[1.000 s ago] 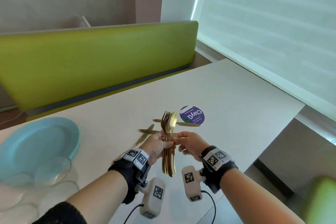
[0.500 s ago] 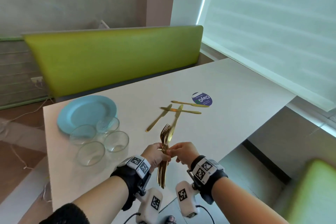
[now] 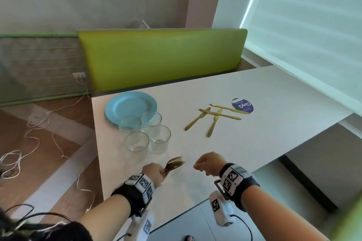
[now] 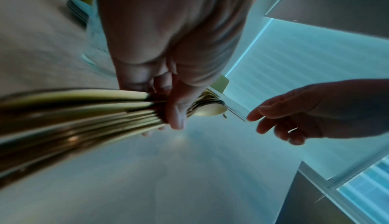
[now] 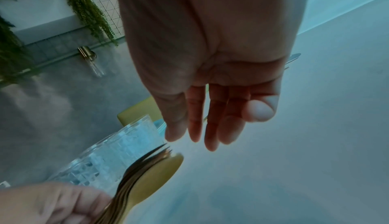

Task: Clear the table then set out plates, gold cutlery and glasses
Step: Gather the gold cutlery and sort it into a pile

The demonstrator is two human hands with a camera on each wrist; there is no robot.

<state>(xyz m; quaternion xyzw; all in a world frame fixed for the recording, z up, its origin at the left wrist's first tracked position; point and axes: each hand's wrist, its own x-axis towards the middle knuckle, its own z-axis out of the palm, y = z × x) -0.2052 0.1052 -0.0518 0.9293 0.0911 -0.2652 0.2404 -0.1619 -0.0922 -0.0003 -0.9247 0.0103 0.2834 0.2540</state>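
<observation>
Left hand gripped bundle of gold forks and spoons; right hand empty, fingers relaxed. At 12 o'clock: four clear glasses, stacked blue plates. At 1 o'clock: four gold knives on white table. No place set yet.

Table: plates, glasses, knives, sticker.
</observation>
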